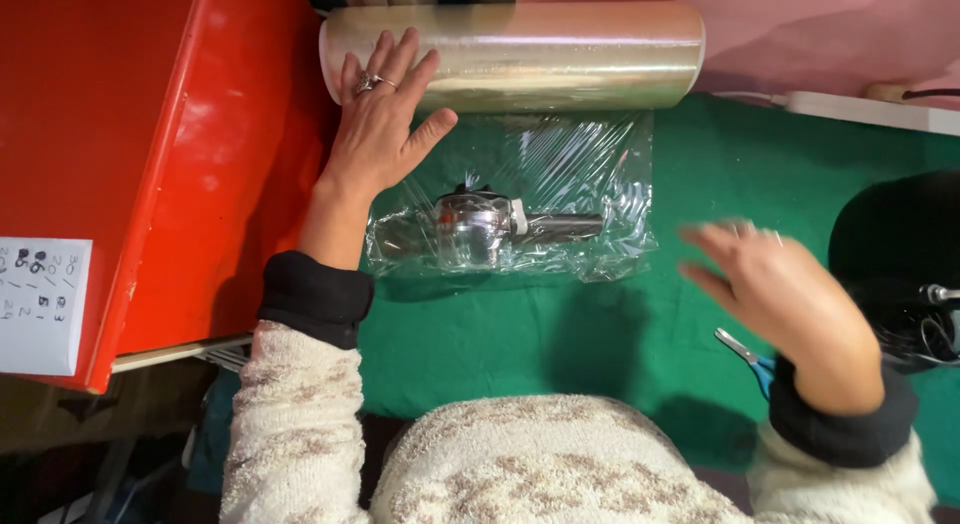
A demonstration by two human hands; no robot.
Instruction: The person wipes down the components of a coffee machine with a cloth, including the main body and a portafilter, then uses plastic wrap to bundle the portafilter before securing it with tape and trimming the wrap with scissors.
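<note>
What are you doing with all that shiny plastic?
A person's left hand rests flat on a big roll of clear stretch film. A sheet from it covers a shiny metal part on the green mat. The right hand hovers open, blurred, holding nothing, above blue-handled scissors.

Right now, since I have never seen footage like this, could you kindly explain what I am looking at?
This is one view from a camera worn on a person's head, looking down at their two bare hands over a green table cover. The left hand rests flat on a large roll of clear stretch film. A sheet drawn from the roll covers a shiny metal part. The right hand is blurred, held above the cover and holding nothing. Blue-handled scissors lie beside it; a red box stands at the left.
</note>
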